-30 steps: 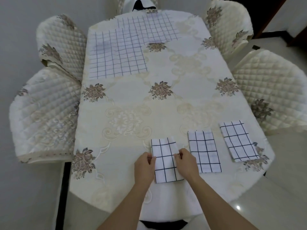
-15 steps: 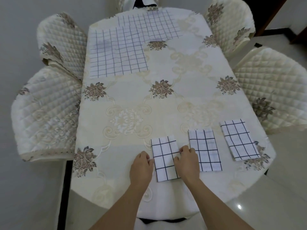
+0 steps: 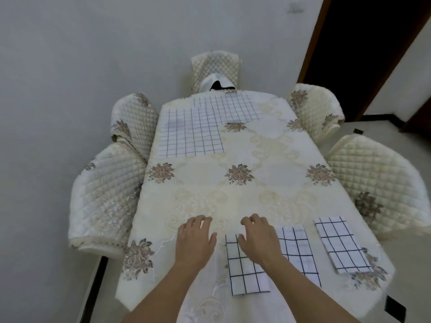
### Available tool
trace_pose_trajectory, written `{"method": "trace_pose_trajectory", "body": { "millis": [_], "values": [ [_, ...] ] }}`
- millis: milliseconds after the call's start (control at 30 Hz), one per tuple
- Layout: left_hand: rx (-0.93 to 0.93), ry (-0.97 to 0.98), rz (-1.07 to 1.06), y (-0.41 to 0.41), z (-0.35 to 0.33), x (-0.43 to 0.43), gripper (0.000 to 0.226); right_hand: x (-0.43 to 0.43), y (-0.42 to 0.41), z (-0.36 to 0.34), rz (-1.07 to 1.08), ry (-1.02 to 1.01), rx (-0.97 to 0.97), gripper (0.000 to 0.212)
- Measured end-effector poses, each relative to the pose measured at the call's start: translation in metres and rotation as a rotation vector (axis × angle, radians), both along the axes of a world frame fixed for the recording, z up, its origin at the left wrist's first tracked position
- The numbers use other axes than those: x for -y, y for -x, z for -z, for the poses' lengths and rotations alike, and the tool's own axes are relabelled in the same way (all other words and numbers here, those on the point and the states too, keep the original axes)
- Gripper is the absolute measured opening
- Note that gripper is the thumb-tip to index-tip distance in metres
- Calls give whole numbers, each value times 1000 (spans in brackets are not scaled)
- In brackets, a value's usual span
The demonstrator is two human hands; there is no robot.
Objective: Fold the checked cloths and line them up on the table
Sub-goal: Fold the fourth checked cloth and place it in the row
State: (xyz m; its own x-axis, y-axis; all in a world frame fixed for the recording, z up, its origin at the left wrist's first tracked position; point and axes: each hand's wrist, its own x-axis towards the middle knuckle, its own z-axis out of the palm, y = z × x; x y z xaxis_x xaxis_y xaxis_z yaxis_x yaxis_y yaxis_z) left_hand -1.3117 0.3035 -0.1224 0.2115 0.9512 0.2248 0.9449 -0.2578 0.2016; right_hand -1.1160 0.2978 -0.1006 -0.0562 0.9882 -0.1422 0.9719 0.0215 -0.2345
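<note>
Left hand (image 3: pixel 196 238), right hand (image 3: pixel 256 238): fingers loose, spread, holding nothing. Row of three folded white black-checked cloths (image 3: pixel 298 248) at near edge of cream embroidered table (image 3: pixel 268 183). Next, likely: reach unfolded thin-checked white cloth (image 3: pixel 191 134) far left; pinch near corners, lift rather than drag, since second flat checked cloth (image 3: pixel 233 108) touches it.

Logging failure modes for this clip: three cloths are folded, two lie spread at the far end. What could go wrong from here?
1. The right hand is over the leftmost folded cloth; a forward reach could drag it out of line.
2. The nearer unfolded cloth and farther unfolded cloth overlap; pulling one may shift the other.
3. The rightmost folded cloth sits askew near the table corner and might slip off.
</note>
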Motion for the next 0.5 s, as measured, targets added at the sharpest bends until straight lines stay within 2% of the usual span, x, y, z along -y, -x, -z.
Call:
{"method": "trace_pose_trajectory", "body": {
  "millis": [233,500],
  "values": [
    [-39,-127,-1,19,-65,-30,56,-37,16,-67,-109,-186,58,47],
    [-66,-256,-36,28,-134,-51,60,-59,28,-126,-139,-419,65,49]
  ]
}}
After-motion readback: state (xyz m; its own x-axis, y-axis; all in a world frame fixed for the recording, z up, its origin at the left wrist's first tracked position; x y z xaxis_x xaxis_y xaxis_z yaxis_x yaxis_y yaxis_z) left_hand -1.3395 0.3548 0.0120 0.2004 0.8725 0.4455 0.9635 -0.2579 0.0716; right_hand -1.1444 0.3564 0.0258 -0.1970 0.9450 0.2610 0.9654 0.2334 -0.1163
